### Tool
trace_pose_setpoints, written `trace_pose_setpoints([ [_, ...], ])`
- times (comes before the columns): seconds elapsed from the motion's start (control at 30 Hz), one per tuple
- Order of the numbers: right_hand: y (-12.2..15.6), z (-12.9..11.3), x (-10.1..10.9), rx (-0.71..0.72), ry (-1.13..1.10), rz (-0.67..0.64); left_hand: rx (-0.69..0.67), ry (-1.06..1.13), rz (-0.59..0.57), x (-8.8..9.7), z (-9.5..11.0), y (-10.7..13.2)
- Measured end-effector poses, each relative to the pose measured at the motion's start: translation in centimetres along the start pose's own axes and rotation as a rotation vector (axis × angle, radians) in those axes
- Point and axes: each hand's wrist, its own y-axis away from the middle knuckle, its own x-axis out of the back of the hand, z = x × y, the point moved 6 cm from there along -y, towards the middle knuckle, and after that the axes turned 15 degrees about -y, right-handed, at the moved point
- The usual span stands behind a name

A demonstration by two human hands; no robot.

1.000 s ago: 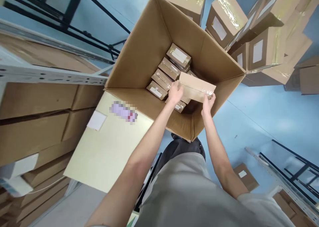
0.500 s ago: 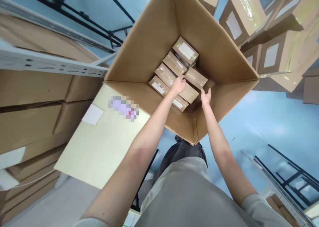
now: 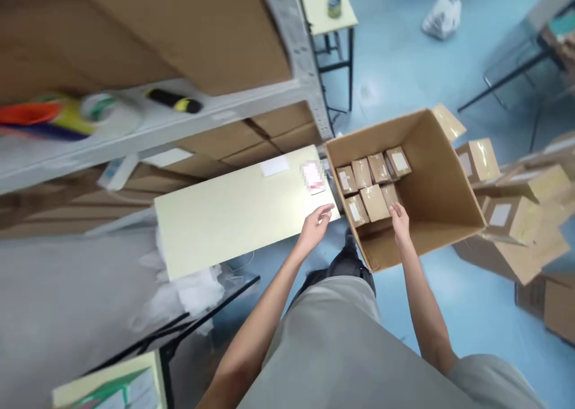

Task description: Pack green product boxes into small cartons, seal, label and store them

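A big open cardboard box (image 3: pixel 442 184) stands on the blue floor with several small taped brown packets (image 3: pixel 372 187) laid in rows inside. My right hand (image 3: pixel 399 222) rests inside the box at its near edge, fingers loosely spread, touching the nearest packet and gripping nothing. My left hand (image 3: pixel 317 224) hovers outside the box, over the edge of a pale yellow board (image 3: pixel 233 211), fingers apart and empty.
A metal shelf rack (image 3: pixel 296 55) on the left carries flat brown cartons, tape rolls and a marker. Several sealed cartons (image 3: pixel 516 217) are piled right of the box. White wrapping (image 3: pixel 188 292) lies under the board. A small table (image 3: pixel 326 5) and a white bag (image 3: pixel 442 14) stand farther off.
The packet held in both hands went down into the box and was let go. My left hand came out of the box. The head view swung left and pulled back.
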Motion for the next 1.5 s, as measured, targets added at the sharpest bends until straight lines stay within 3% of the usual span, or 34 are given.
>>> trace_pose_setpoints([
  [0.13, 6.9, -5.0, -10.0, 0.137, 0.016, -0.302, -0.058, 0.192, 0.224, 8.0, -2.3, 8.2],
  [0.23, 14.8, -7.2, -18.6, 0.2, 0.05, -0.54, -0.059, 0.322, 0.426, 13.6, -5.8, 15.5],
  [0.3, 21.0, -7.5, -24.0, 0.222, 0.068, -0.712, -0.035, 0.393, 0.561, 16.7, -8.7, 20.7],
  [0.47, 37.3, -3.8, -34.9, 0.211, 0.148, -1.126, 0.029, 0.523, 0.888, 22.9, -16.3, 34.1],
  [0.63, 53.1, 2.7, -41.4, 0.152, 0.266, -1.454, 0.091, 0.592, 1.223, 27.2, -23.0, 47.7],
  [0.7, 59.0, 5.4, -42.8, 0.115, 0.332, -1.589, 0.134, 0.615, 1.356, 27.8, -25.3, 52.9],
  [0.8, 66.5, 9.1, -44.1, 0.075, 0.453, -1.793, 0.212, 0.676, 1.549, 27.3, -28.6, 59.6],
  [1.0, 77.0, 16.3, -45.6, -0.024, 0.651, -2.077, 0.389, 0.841, 1.849, 23.3, -35.5, 68.1],
  [1.13, 82.6, 21.5, -46.6, -0.08, 0.773, -2.228, 0.496, 1.091, 1.98, 20.3, -41.3, 71.9],
  [1.27, 88.6, 27.5, -47.4, -0.162, 0.892, -2.4, 0.582, 1.63, 2.085, 18.7, -48.1, 74.6],
  [1.37, 93.5, 32.4, -48.1, -0.198, 0.955, -2.512, 0.655, 2.059, 2.004, 18.8, -52.5, 75.4],
  [1.5, 100.0, 39.1, -49.3, -0.092, 1.076, -2.614, 0.737, 2.211, 1.914, 19.7, -56.0, 76.7],
])
